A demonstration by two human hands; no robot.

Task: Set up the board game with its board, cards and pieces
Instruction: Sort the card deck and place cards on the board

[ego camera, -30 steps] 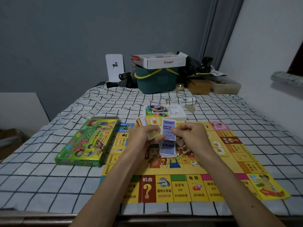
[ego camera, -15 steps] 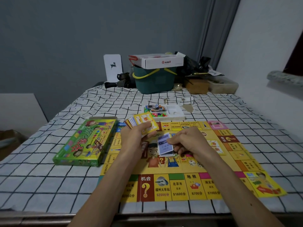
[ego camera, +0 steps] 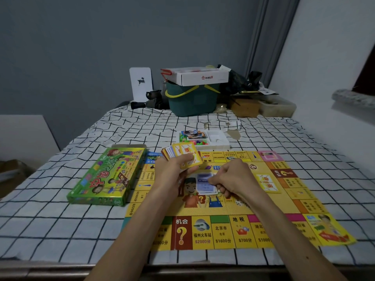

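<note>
The yellow game board [ego camera: 227,209] lies flat on the checked cloth in front of me. My left hand [ego camera: 172,173] grips a fanned bunch of cards [ego camera: 182,154], yellow ones on top, above the board's far left part. My right hand [ego camera: 233,179] is low over the board's middle, its curled fingertips pinching the edge of a blue card on a small blue pile [ego camera: 206,184]. A single yellow card [ego camera: 268,183] lies on the board's right side.
The green game box [ego camera: 105,179] lies left of the board. A white tray [ego camera: 219,141] with coloured pieces and cards sits just beyond the board. A teal basket [ego camera: 192,100], a white carton and clutter stand at the back.
My right hand has carried the blue card down from the fan onto the blue pile on the board. My left hand with the fan moved slightly left and up.
</note>
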